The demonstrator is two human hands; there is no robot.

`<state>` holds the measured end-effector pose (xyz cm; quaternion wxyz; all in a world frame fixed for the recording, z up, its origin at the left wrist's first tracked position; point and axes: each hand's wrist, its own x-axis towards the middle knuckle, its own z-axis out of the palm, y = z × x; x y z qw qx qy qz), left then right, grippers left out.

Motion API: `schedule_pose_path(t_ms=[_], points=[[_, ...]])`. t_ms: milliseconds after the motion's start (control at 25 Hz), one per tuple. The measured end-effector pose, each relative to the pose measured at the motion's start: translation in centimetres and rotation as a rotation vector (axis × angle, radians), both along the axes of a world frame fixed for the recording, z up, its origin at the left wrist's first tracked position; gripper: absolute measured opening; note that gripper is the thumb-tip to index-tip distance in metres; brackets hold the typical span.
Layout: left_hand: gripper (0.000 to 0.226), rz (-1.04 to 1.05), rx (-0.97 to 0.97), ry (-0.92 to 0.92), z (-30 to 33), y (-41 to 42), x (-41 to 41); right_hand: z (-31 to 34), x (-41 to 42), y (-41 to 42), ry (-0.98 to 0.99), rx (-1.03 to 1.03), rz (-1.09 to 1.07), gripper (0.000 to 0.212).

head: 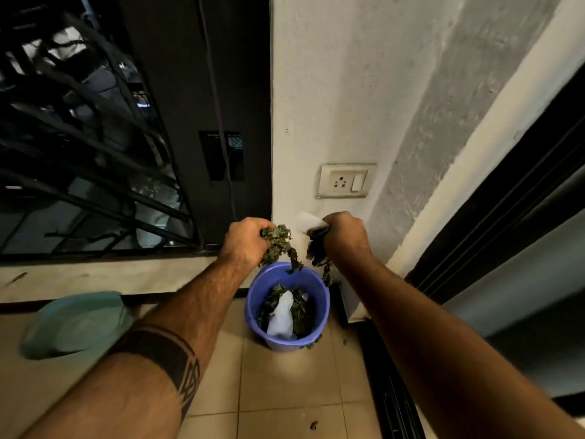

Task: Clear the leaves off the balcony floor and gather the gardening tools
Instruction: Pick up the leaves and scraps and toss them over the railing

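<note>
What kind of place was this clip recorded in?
Most likely a home balcony: a black metal grille opens to the outside, the floor is beige tile, and a plastered wall carries a socket. Both hands hold leaves over a blue bucket.

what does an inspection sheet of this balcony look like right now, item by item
surface: tiled floor, a few leaf bits still on it
job's things: blue bucket holds leaves and white paper; gardening tools: nothing seen
clutter: green tub at the left, blurred
grippers: left hand shut on a bunch of leaves; right hand shut on leaves and something white, both above the bucket
cables: dark cable hanging down the window frame
surroundings: wall socket, window grille, sliding door track
</note>
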<state>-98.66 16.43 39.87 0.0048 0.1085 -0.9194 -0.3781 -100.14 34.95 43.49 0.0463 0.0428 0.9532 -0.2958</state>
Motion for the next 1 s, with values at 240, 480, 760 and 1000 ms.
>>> schedule_pose_path(t_ms=[240, 480, 760, 1000], points=[[0.03, -0.063, -0.127, -0.02, -16.4, 0.4, -2.6, -17.0, -2.0, -0.1, -0.009, -0.087, -0.077, 0.016], [0.058, -0.146, -0.156, -0.228, -23.7, 1.5, -2.2, -25.5, -1.2, -1.1, -0.182, -0.208, -0.066, 0.044], [0.071, -0.247, -0.283, -0.188, -23.6, 1.5, -2.8, -26.5, -1.3, -0.3, -0.158, 0.007, 0.004, 0.05], [0.082, -0.337, -0.315, -0.094, -21.4, 2.3, -1.9, -24.5, -0.6, -1.4, -0.042, 0.093, 0.189, 0.062]])
